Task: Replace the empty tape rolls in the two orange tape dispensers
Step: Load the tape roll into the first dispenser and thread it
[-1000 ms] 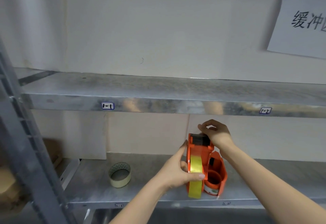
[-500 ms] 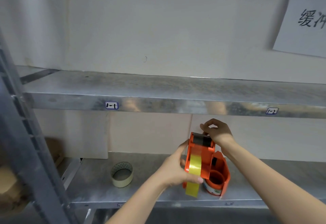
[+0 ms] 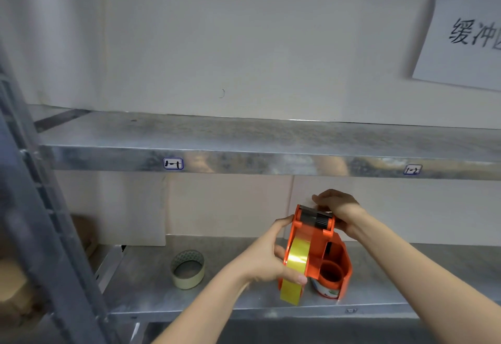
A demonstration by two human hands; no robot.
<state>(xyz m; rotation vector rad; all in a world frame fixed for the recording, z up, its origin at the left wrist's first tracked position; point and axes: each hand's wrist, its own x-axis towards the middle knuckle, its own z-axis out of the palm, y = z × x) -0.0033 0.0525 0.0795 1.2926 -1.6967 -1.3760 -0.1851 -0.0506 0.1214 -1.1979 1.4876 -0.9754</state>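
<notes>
An orange tape dispenser (image 3: 314, 240) with a shiny yellow tape roll (image 3: 294, 267) in it is held above the lower metal shelf (image 3: 244, 297). My left hand (image 3: 268, 257) grips its left side, thumb on the tape. My right hand (image 3: 336, 208) holds its top end by the black roller, fingers curled over it. Right behind it a second orange dispenser (image 3: 339, 270) stands on the shelf, its round core showing. A loose pale tape roll (image 3: 187, 269) lies on the shelf to the left.
An upper metal shelf (image 3: 271, 159) with small labels runs just above my hands. A grey upright post (image 3: 40, 235) slants at the left. Cardboard sits at the far left. A paper sign (image 3: 466, 37) hangs on the wall.
The held dispenser has tilted slightly and risen a little in both hands; the tape's free end hangs lower in front. The view has shifted a bit.
</notes>
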